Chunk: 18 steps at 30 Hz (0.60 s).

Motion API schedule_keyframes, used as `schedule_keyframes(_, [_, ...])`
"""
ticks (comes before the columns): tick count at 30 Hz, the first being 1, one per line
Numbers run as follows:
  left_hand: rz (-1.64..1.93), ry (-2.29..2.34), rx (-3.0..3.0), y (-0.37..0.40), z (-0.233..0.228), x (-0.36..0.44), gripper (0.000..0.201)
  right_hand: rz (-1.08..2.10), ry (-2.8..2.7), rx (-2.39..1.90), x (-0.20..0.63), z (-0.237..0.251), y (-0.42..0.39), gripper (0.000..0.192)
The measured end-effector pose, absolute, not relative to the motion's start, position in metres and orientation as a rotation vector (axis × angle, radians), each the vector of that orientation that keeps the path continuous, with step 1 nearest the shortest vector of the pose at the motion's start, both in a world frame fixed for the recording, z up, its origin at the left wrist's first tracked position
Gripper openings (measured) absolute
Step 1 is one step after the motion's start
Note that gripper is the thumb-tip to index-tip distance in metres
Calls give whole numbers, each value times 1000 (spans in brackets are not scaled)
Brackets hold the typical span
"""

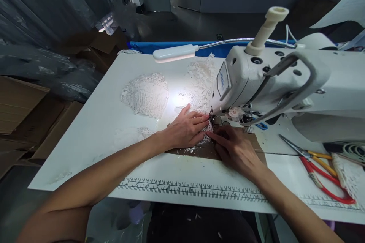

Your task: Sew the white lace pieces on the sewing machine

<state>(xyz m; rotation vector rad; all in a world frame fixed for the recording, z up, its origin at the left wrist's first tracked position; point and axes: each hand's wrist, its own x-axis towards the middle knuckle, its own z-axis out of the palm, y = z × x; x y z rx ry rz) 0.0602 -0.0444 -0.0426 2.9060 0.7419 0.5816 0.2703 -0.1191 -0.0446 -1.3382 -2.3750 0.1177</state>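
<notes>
My left hand (188, 128) lies flat on white lace (210, 126) at the needle end of the sewing machine (232, 79); my right hand (238, 146) touches the lace's near edge, its grip unclear.

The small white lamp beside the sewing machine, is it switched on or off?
On: below the lamp, a bright glare falls on the white table and lace, near the left hand.

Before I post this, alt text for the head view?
A person's left hand lies flat by white lace at the front of a white sewing machine, the right hand pointing its index finger at the lace's near edge. A lit lamp hangs over the white table; scissors lie at right.
</notes>
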Motion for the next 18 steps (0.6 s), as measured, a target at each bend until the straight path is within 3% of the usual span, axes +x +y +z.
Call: schedule_keyframes(18, [604, 729, 3157, -51, -41, 65, 28, 298, -2327, -1299, 282, -55, -116, 37])
